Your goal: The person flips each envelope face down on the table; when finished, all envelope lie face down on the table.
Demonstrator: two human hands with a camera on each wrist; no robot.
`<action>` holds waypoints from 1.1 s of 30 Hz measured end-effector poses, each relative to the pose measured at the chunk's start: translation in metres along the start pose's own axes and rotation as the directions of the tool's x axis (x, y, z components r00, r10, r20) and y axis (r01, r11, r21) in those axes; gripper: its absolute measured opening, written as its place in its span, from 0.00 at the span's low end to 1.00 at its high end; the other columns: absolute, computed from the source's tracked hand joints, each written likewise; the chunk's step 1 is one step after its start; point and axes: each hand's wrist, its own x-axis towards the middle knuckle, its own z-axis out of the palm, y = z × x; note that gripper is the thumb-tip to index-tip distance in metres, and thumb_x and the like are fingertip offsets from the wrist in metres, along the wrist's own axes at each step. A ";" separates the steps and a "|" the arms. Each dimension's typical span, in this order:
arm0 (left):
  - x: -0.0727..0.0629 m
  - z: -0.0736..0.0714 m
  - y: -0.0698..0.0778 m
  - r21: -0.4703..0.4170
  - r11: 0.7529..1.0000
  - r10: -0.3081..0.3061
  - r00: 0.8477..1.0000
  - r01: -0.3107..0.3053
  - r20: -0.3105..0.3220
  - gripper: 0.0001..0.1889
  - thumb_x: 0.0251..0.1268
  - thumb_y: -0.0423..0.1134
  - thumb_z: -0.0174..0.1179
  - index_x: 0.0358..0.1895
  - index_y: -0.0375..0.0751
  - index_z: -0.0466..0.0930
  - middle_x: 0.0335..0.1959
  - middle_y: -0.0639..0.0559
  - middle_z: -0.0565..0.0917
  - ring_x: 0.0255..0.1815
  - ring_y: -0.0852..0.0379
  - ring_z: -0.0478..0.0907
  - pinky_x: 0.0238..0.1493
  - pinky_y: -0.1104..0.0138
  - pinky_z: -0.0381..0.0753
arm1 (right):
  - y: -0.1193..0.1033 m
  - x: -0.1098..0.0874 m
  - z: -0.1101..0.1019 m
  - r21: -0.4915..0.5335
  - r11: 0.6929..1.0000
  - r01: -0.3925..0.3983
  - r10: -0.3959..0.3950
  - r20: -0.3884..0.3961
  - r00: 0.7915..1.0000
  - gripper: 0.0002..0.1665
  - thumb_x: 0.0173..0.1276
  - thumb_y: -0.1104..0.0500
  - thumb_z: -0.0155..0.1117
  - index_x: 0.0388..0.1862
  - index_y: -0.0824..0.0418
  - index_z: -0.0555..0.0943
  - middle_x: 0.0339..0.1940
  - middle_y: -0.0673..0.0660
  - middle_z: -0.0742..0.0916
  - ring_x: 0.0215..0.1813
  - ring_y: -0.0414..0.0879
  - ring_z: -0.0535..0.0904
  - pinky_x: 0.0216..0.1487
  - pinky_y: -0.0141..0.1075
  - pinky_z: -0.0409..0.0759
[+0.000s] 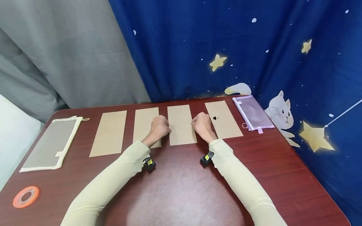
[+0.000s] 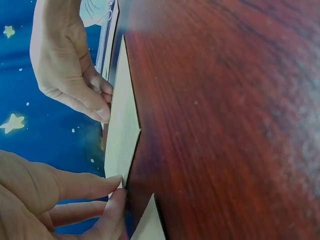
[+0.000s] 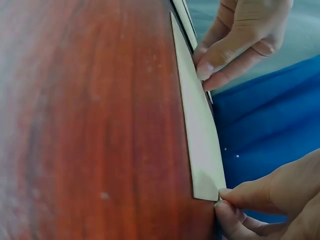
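Observation:
Between my two hands lies a tan rectangular paper sheet, third from the left in a row on the table. My left hand pinches its left edge between thumb and fingertips, and the hand overlaps the second paper sheet in the head view. At the opposite edge my right hand pinches the same sheet. The left wrist view shows this sheet low and edge-on, with the left thumb at its border. In the right wrist view, the right fingertips meet the sheet near a corner.
A paper sheet lies far left; another sheet with a small dark mark lies right. A cream-edged mesh zip pouch is at left, a purple one at back right. An orange ring-shaped roll sits front left. Curtains hang behind.

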 end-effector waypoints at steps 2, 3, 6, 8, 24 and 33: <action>0.000 -0.001 0.000 -0.004 1.000 -0.018 1.000 0.018 0.010 0.27 0.44 0.25 0.67 0.05 0.49 0.58 0.10 0.60 0.51 0.19 0.59 0.50 0.17 0.71 0.51 | -0.001 -0.001 -0.003 0.001 1.000 -0.008 0.008 0.010 1.000 0.06 0.64 0.63 0.71 0.35 0.63 0.92 0.38 0.59 0.93 0.46 0.55 0.87 0.50 0.44 0.85; 0.000 -0.001 0.000 -0.005 1.000 -0.028 1.000 0.028 0.012 0.27 0.45 0.26 0.67 0.05 0.49 0.58 0.10 0.60 0.51 0.19 0.59 0.50 0.17 0.71 0.51 | -0.001 -0.001 -0.005 0.006 1.000 -0.016 0.016 0.018 1.000 0.07 0.64 0.62 0.71 0.37 0.63 0.92 0.39 0.59 0.92 0.47 0.55 0.87 0.50 0.44 0.85; 0.000 0.000 0.000 -0.027 0.997 -0.074 0.997 0.075 0.015 0.24 0.52 0.30 0.67 0.06 0.47 0.65 0.07 0.61 0.59 0.18 0.60 0.58 0.18 0.72 0.56 | 0.001 -0.004 -0.010 0.029 0.999 -0.041 0.040 0.049 0.998 0.11 0.66 0.58 0.72 0.42 0.64 0.91 0.44 0.60 0.92 0.52 0.55 0.86 0.53 0.45 0.85; 0.000 0.000 0.002 -0.072 0.990 -0.121 0.992 0.122 0.025 0.24 0.58 0.34 0.66 0.07 0.47 0.66 0.07 0.58 0.68 0.18 0.60 0.65 0.19 0.71 0.58 | 0.003 -0.005 -0.016 0.034 0.998 -0.051 0.049 0.057 0.997 0.14 0.67 0.57 0.71 0.46 0.64 0.90 0.47 0.60 0.91 0.57 0.56 0.85 0.57 0.46 0.84; 0.030 0.008 0.077 -0.692 0.445 -0.253 0.821 0.569 0.513 0.23 0.77 0.36 0.52 0.71 0.33 0.70 0.68 0.29 0.74 0.67 0.38 0.76 0.68 0.55 0.78 | 0.065 0.016 -0.119 0.032 0.999 -0.035 0.027 0.208 0.978 0.25 0.72 0.57 0.62 0.63 0.71 0.79 0.62 0.69 0.83 0.64 0.58 0.80 0.68 0.49 0.77; 0.052 0.049 0.113 -0.711 0.262 -0.191 0.758 0.652 0.624 0.27 0.78 0.41 0.52 0.74 0.30 0.64 0.73 0.29 0.68 0.74 0.38 0.68 0.74 0.54 0.73 | 0.105 0.030 -0.138 0.193 0.953 -0.234 0.171 0.296 0.940 0.24 0.75 0.66 0.56 0.65 0.79 0.73 0.55 0.70 0.83 0.39 0.38 0.80 0.52 0.35 0.87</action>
